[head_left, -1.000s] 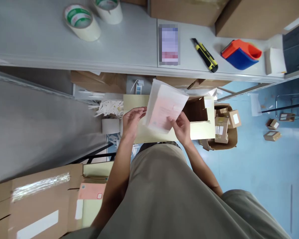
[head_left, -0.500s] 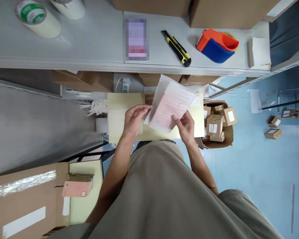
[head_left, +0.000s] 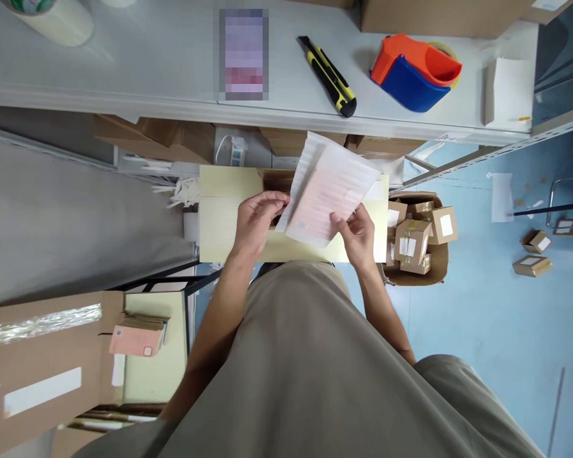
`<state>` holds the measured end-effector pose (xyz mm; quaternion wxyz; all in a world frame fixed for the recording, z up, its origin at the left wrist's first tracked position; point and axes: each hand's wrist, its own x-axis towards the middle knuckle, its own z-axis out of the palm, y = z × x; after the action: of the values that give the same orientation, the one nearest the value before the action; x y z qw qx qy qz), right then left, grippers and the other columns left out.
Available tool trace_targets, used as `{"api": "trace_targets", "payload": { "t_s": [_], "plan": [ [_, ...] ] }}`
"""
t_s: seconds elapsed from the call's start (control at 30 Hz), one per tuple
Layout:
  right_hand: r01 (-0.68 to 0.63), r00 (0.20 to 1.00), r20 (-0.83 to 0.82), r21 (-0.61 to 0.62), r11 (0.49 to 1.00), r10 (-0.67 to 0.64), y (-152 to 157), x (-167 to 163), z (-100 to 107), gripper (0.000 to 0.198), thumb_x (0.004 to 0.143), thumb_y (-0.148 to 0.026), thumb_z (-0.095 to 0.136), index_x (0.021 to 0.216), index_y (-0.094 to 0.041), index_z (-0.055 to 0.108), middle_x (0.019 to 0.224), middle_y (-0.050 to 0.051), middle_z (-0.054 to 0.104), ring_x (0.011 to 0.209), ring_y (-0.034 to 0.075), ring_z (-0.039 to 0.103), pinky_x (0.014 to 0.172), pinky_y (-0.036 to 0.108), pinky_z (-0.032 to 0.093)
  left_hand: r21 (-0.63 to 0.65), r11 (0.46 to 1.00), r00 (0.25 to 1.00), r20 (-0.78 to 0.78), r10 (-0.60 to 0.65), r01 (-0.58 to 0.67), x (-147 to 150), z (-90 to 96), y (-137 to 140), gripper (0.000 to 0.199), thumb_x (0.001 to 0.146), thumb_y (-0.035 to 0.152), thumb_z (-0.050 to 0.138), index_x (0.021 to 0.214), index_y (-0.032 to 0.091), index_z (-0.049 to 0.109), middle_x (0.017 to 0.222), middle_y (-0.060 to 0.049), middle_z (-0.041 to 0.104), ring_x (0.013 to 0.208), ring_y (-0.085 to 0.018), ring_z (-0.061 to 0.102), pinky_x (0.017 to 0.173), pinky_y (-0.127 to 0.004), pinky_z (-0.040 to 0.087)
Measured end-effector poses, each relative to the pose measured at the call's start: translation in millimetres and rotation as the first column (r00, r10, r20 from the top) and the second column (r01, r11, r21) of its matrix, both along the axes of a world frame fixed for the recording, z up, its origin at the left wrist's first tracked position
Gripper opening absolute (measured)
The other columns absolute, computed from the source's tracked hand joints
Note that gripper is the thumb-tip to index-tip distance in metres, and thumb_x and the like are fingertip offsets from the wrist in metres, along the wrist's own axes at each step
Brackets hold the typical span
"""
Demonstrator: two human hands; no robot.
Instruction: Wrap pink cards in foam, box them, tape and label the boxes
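Observation:
A white translucent foam pouch [head_left: 334, 191] is held tilted above the pale yellow table, with a flat pink printed item showing through it. My right hand [head_left: 358, 235] grips its lower right edge, thumb on top. At the pouch's left edge, my left hand [head_left: 260, 219] has its thumb and fingertips pinched together; the exact contact there is small and partly hidden. Beneath the pouch, a brown cardboard box [head_left: 272, 179] is mostly covered by the pouch and my left hand.
On the grey shelf [head_left: 148, 76] lie a yellow-black box cutter [head_left: 328, 77], an orange-blue tape dispenser [head_left: 413, 76] and a tape roll [head_left: 62, 22]. Right of the yellow table [head_left: 219, 216] stands a carton [head_left: 439, 267] of small boxes. Pink items [head_left: 136, 340] are stacked at lower left.
The view has shifted slightly, with the shelf items higher in the picture. Both hands keep nearly the same hold, and the pouch is turned a little. More of the brown box's dark interior shows.

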<state>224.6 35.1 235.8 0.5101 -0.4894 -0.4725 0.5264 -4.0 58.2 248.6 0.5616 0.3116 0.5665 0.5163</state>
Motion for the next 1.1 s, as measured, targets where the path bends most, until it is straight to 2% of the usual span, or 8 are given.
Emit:
{"api": "trace_targets", "payload": {
  "t_s": [0.23, 0.5, 0.63, 0.77, 0.83, 0.93, 1.03, 1.1],
  "plan": [
    [-0.005, 1.0, -0.001, -0.029, 1.0, 0.005, 0, 0, 1, 0.049, 0.098, -0.066, 0.083, 0.127, -0.029, 0.07, 0.129, 0.009, 0.082, 0.129, 0.03, 0.077, 0.11, 0.05, 0.067, -0.018, 1.0, 1.0, 0.0, -0.012, 0.012, 3, 2.0, 0, 0.033, 0.08, 0.052, 0.09, 0.087, 0.022, 0.078, 0.092, -0.005, 0.08, 0.093, -0.024, 0.077, 0.084, -0.035, 0.064],
    [-0.003, 1.0, -0.004, -0.036, 0.999, 0.003, -1, -8, 3, 0.049, 0.098, -0.064, 0.084, 0.13, -0.03, 0.069, 0.128, 0.008, 0.082, 0.126, 0.029, 0.077, 0.111, 0.05, 0.066, -0.006, 1.0, 0.999, 0.025, -0.023, 0.023, -7, -4.1, -1, 0.034, 0.076, 0.046, 0.095, 0.096, 0.021, 0.083, 0.095, -0.005, 0.082, 0.091, -0.022, 0.078, 0.081, -0.033, 0.061],
    [-0.014, 1.0, 0.006, -0.036, 0.999, 0.014, 1, -13, 4, 0.052, 0.098, -0.066, 0.083, 0.133, -0.03, 0.069, 0.131, 0.008, 0.08, 0.129, 0.03, 0.076, 0.113, 0.051, 0.065, 0.011, 1.0, 0.999, 0.045, -0.009, 0.008, -16, -6.1, 0, 0.048, 0.071, 0.05, 0.101, 0.105, 0.022, 0.081, 0.096, -0.004, 0.082, 0.089, -0.02, 0.078, 0.079, -0.031, 0.062],
    [-0.011, 0.999, 0.049, -0.03, 0.999, 0.013, 4, -21, 4, 0.052, 0.099, -0.071, 0.079, 0.131, -0.031, 0.069, 0.133, 0.009, 0.079, 0.131, 0.03, 0.074, 0.115, 0.052, 0.063, -0.005, 1.0, 0.998, 0.061, -0.027, 0.027, -22, -3.4, 1, 0.063, 0.072, 0.061, 0.101, 0.119, 0.024, 0.079, 0.093, -0.003, 0.081, 0.075, -0.017, 0.074, 0.072, -0.031, 0.061],
    [0.0, 0.998, 0.058, -0.035, 0.999, 0.002, 6, -25, 4, 0.054, 0.098, -0.073, 0.079, 0.13, -0.031, 0.069, 0.131, 0.009, 0.079, 0.13, 0.031, 0.074, 0.113, 0.052, 0.064, -0.005, 1.0, 0.998, 0.053, -0.028, 0.028, -24, -0.8, 2, 0.059, 0.077, 0.061, 0.098, 0.12, 0.024, 0.079, 0.088, -0.002, 0.079, 0.074, -0.016, 0.073, 0.073, -0.031, 0.061],
    [0.002, 0.998, 0.058, -0.043, 0.999, 0.0, 9, -31, 3, 0.057, 0.096, -0.076, 0.079, 0.129, -0.03, 0.068, 0.128, 0.009, 0.08, 0.127, 0.03, 0.075, 0.111, 0.051, 0.065, 0.02, 1.0, 0.999, 0.027, -0.025, 0.025, -28, 0.8, 4, 0.04, 0.085, 0.052, 0.09, 0.111, 0.024, 0.081, 0.08, -0.001, 0.071, 0.079, -0.017, 0.072, 0.077, -0.032, 0.06],
    [-0.007, 0.998, 0.066, -0.036, 0.999, 0.009, 9, -36, 3, 0.057, 0.097, -0.076, 0.078, 0.128, -0.03, 0.068, 0.129, 0.009, 0.08, 0.125, 0.029, 0.076, 0.11, 0.05, 0.065, 0.014, 0.999, 0.999, 0.0, -0.038, 0.038, -33, -2.3, 5, 0.025, 0.087, 0.047, 0.085, 0.095, 0.024, 0.081, 0.072, 0.0, 0.062, 0.076, -0.018, 0.067, 0.072, -0.031, 0.056],
    [-0.009, 0.997, 0.073, -0.034, 0.999, 0.012, 8, -38, 4, 0.054, 0.099, -0.074, 0.078, 0.128, -0.029, 0.068, 0.13, 0.009, 0.08, 0.124, 0.029, 0.076, 0.109, 0.05, 0.065, 0.001, 0.999, 0.999, -0.021, -0.047, 0.047, -36, -5.5, 5, 0.025, 0.085, 0.048, 0.085, 0.089, 0.024, 0.079, 0.07, -0.001, 0.06, 0.073, -0.018, 0.065, 0.068, -0.031, 0.053]
  ]
}}
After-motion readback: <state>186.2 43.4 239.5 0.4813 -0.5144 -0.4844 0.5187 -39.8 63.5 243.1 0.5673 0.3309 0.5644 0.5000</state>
